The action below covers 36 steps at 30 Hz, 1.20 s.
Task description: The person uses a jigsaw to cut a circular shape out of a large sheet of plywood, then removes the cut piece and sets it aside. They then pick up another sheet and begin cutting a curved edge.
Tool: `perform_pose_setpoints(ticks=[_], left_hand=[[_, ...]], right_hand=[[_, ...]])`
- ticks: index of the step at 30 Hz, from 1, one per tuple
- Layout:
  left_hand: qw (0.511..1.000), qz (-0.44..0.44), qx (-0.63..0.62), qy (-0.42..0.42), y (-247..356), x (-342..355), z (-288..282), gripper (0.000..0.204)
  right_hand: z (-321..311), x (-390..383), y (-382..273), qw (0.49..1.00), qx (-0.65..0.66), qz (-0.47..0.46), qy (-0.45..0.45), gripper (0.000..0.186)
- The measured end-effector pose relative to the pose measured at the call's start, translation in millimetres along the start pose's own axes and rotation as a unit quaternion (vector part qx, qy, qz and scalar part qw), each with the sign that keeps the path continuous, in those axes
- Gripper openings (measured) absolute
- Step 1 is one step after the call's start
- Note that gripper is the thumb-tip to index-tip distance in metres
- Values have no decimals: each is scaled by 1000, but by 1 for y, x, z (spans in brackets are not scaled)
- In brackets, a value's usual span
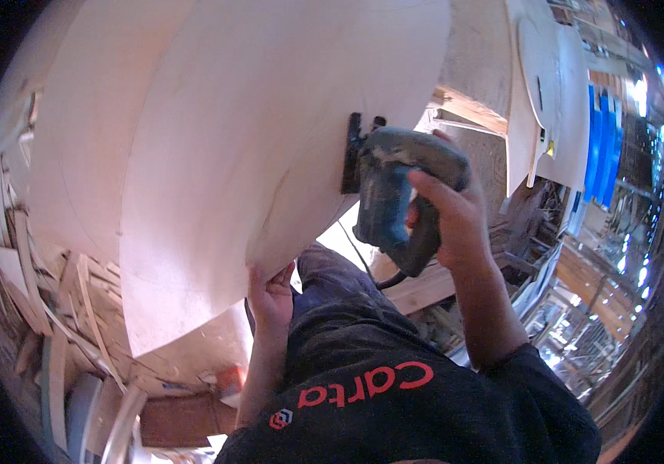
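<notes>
A large pale plywood sheet (216, 162) with a curved edge fills the space in front of me. My right hand (456, 205) is closed round the handle of a blue-and-black jigsaw (382, 205). Its dark base plate (352, 155) rests against the sheet near the right edge; the blade is hidden. Faint curved pencil lines run over the wood. At the sheet's near edge, close to my body, my left hand (272, 298) grips the rim with curled fingers, partly hidden below it. A dark cord (386, 283) trails beneath the saw.
To the right stand more pale boards (564, 100) with curved outlines, beside bright blue strips (601, 147). Wood offcuts (88, 298) lie in a jumble at the lower left, near a brown box-like object (181, 421). Scrap timber (425, 290) lies below the saw.
</notes>
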<state>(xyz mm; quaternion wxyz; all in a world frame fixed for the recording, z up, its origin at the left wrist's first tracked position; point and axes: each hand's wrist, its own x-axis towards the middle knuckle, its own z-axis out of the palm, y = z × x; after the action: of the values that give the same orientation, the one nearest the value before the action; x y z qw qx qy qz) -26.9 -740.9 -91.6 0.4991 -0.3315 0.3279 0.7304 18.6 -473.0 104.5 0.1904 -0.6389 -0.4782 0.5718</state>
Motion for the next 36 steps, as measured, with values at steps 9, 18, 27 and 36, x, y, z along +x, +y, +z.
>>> perform_pose_setpoints(ticks=[9,18,27,36], left_hand=[[979,1,-146,-143,-33,18,1,51],[980,131,-109,-104,-51,42,23,48],[987,122,-86,-62,-43,40,24,53],[985,112,-92,-96,-38,25,21,47]], right_hand=[[-9,13,-3,998,52,21,-42,71],[-12,10,-3,994,62,12,-90,69],[-21,10,1,992,56,7,-109,71],[-21,2,7,993,68,10,-100,72]])
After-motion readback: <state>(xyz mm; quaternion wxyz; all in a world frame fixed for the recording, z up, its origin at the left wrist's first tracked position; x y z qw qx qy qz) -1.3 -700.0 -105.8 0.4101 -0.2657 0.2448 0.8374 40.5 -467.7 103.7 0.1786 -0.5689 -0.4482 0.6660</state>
